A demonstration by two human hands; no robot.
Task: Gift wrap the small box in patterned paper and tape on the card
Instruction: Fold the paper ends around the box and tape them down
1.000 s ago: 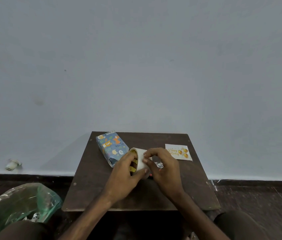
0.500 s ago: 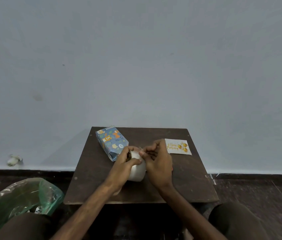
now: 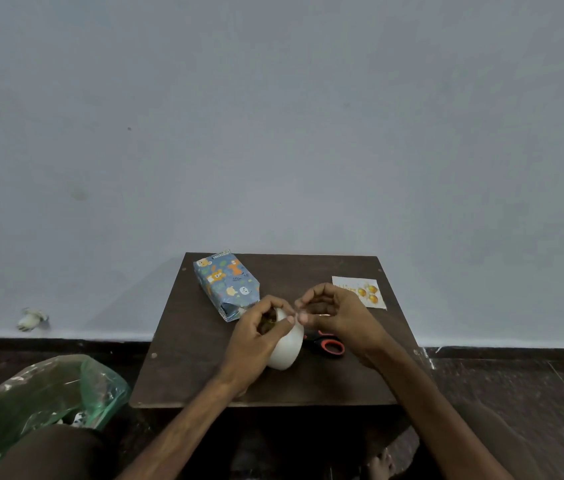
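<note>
The small box [image 3: 226,284], wrapped in blue paper with cartoon animals, lies at the back left of the dark wooden table [image 3: 204,368]. A white card [image 3: 367,289] with gold balloons lies at the back right. My left hand [image 3: 256,337] grips a white roll of tape [image 3: 287,348], fingers inside its core and thumb on the rim. My right hand [image 3: 332,311] hovers just right of the roll, thumb and fingertips pinched at the tape's loose end. The tape strip itself is too thin to see.
Scissors with orange-and-black handles [image 3: 329,345] lie on the table under my right hand. A green plastic bag [image 3: 41,396] with scraps sits on the floor at the left. A small white object [image 3: 31,318] lies by the wall. My knees flank the table.
The roll has turned so its white side faces me. My right hand has lifted slightly right of it, uncovering the scissors. The view shifted a little.
</note>
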